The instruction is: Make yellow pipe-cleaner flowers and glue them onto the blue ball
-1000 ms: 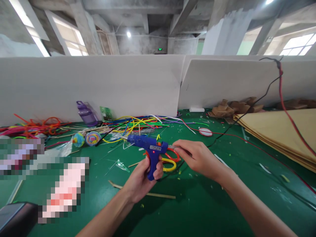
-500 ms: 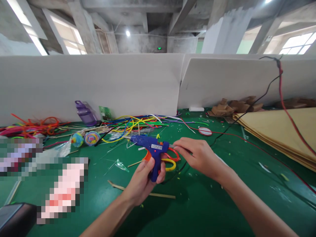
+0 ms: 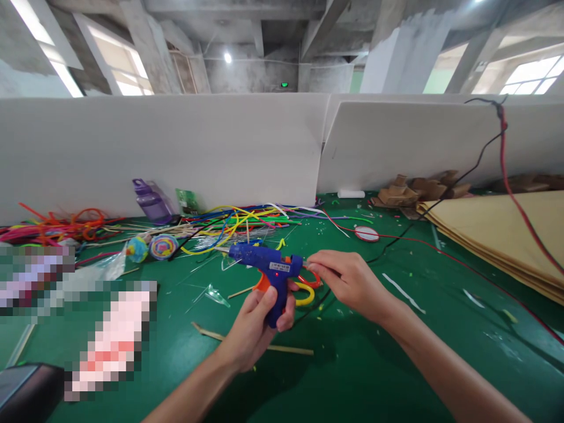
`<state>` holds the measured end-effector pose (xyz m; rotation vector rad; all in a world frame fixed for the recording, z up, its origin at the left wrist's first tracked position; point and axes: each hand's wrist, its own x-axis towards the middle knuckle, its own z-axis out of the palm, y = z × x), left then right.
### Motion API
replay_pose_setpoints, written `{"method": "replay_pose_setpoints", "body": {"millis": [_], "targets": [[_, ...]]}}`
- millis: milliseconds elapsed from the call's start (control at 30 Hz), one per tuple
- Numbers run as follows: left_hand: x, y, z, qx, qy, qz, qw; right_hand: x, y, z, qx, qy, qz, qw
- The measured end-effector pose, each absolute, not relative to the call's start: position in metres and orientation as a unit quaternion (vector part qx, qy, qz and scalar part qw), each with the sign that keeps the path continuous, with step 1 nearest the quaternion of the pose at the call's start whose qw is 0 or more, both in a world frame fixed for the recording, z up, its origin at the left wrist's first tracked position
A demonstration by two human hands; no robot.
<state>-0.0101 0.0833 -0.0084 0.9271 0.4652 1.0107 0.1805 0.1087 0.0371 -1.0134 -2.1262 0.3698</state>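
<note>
My left hand (image 3: 258,323) grips the handle of a blue glue gun (image 3: 264,260) with an orange trigger, its nozzle pointing left above the green table (image 3: 352,364). A small red light glows on the gun's side. My right hand (image 3: 348,281) pinches at the back end of the gun, where a glue stick sits; the stick itself is mostly hidden by my fingers. Red and yellow loops of pipe cleaner (image 3: 304,291) lie on the table just behind the gun.
A heap of coloured pipe cleaners (image 3: 238,220) and thin sticks spreads at the back. A purple bottle (image 3: 152,202), two round swirled lollipop shapes (image 3: 152,247), a wooden stick (image 3: 211,333), brown paper sheets (image 3: 497,235), black and red cords (image 3: 502,170) and white partition boards (image 3: 176,147) surround the spot.
The glue gun has shifted slightly and tilted a little in my left hand. My right hand stays at the gun's back end, moved a little lower.
</note>
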Motion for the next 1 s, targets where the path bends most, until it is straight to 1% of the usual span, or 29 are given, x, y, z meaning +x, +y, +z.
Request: {"method": "replay_pose_setpoints", "body": {"millis": [400, 800, 900, 1000], "targets": [[-0.009, 0.084, -0.01, 0.427, 0.227, 0.46, 0.745, 0.177, 0.11, 0.032, -0.398, -0.815, 0.185, 0.378], [-0.007, 0.086, -0.005, 0.409, 0.238, 0.464, 0.749, 0.184, 0.118, 0.033, -0.402, -0.807, 0.18, 0.394], [-0.01, 0.087, -0.002, 0.374, 0.198, 0.458, 0.782, 0.188, 0.122, 0.031, -0.408, -0.81, 0.166, 0.387], [-0.013, 0.087, 0.002, 0.316, 0.156, 0.423, 0.835, 0.19, 0.125, 0.03, -0.408, -0.81, 0.171, 0.386]]}}
